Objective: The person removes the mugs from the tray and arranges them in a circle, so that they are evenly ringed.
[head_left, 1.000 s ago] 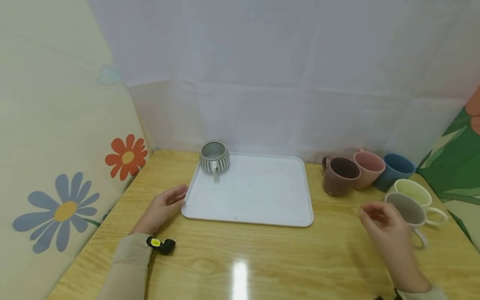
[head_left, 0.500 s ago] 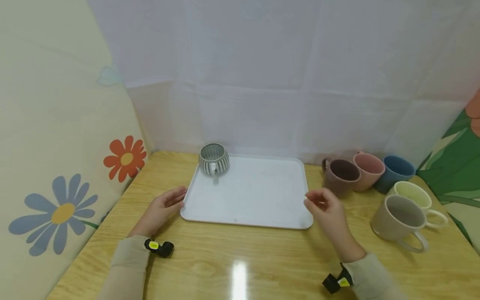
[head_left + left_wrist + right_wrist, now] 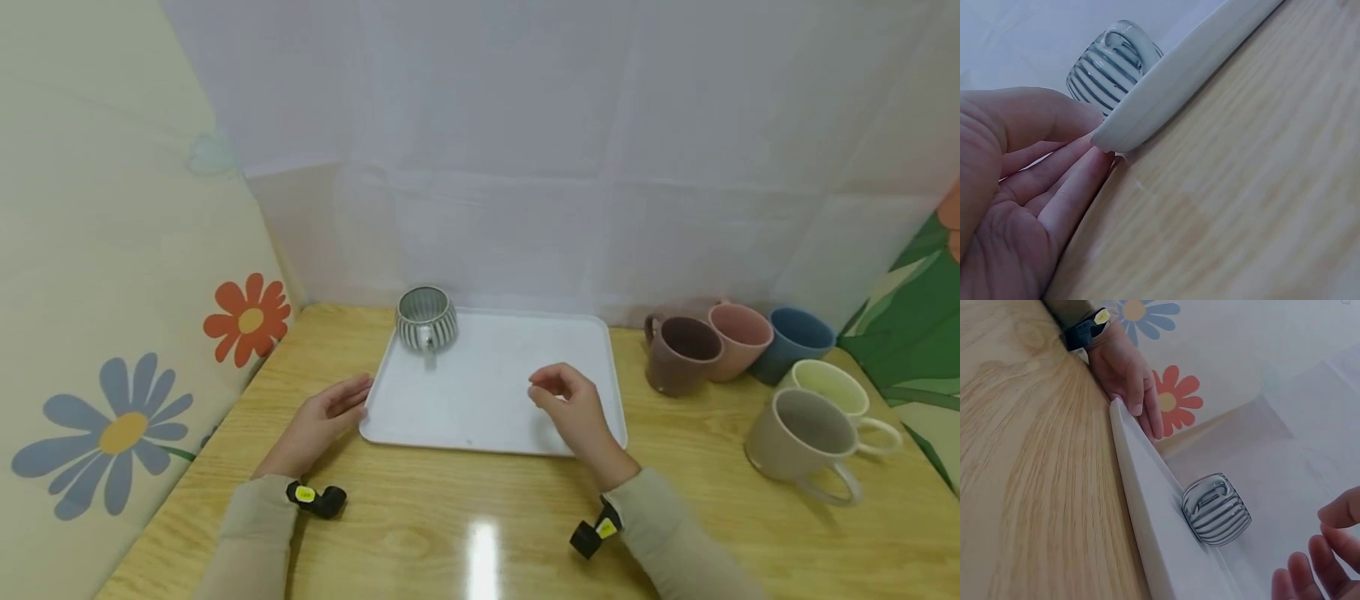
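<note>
A white tray (image 3: 491, 379) lies on the wooden table. On its far left corner stands a grey-and-white striped mug (image 3: 426, 321), handle toward me; both wrist views show its stripes, as on the mug (image 3: 1110, 69) seen from the left. My left hand (image 3: 318, 421) rests against the tray's left edge, fingers fairly straight, fingertips touching the rim. Above the right part of the tray hovers my right hand (image 3: 573, 412), fingers loosely bent, thumb and index finger apart. Nothing is between the right fingers (image 3: 1329, 565) in the right wrist view.
At the right stand several mugs: a dark purple mug (image 3: 681, 354), a pink mug (image 3: 738, 340), a blue mug (image 3: 795, 343), a light green mug (image 3: 828, 387) and a beige mug (image 3: 798, 437). A pale cloth (image 3: 480, 167) hangs behind the table.
My right hand has moved left from beside the beige mug to over the tray. The left hand stays at the tray's edge, and the mugs stand where they were.
</note>
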`<action>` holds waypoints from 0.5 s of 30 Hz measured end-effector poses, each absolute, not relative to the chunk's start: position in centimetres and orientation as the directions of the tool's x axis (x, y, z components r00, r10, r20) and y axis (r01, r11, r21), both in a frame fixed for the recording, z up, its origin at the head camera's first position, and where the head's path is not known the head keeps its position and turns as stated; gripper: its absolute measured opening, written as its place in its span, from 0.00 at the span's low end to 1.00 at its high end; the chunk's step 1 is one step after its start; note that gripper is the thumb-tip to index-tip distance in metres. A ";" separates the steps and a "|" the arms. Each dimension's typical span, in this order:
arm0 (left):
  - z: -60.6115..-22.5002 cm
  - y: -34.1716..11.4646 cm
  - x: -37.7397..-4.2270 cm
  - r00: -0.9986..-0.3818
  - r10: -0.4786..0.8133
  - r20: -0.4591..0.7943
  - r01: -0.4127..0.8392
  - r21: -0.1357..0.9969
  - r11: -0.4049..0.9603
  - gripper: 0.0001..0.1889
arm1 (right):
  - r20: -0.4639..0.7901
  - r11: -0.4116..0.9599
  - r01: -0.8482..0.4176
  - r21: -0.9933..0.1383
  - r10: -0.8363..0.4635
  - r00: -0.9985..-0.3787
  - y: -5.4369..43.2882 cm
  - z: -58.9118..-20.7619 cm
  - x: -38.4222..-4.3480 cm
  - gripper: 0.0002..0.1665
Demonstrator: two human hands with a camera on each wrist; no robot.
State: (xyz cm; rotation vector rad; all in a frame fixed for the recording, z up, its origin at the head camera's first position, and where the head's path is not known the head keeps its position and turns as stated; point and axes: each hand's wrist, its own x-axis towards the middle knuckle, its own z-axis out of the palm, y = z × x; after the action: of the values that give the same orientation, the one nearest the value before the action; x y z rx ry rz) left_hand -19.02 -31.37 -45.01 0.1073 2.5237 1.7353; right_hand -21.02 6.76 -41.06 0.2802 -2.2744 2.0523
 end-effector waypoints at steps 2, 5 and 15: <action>-45.0 -31.4 -19.1 -0.994 0.108 -0.018 0.022 0.935 0.354 0.32 | 0.166 0.065 -0.173 -0.983 -0.103 -0.981 5.7 -41.0 -21.5 0.06; -45.0 -31.4 -19.2 -0.993 0.119 -0.013 0.029 0.937 0.349 0.32 | 0.138 0.029 -0.143 -0.989 -0.132 -0.982 4.2 -41.2 -22.1 0.07; -45.2 -31.4 -19.1 -0.993 0.116 -0.009 0.033 0.935 0.353 0.32 | 0.046 0.021 -0.054 -0.998 -0.275 -0.960 0.1 -41.7 -24.3 0.09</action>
State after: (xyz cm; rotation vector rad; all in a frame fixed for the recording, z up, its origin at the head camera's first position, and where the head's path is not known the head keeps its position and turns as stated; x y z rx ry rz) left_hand -19.07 -31.44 -45.16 0.1388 2.5229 1.7401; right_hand -24.25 0.05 -41.73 0.3834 -2.3522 2.2856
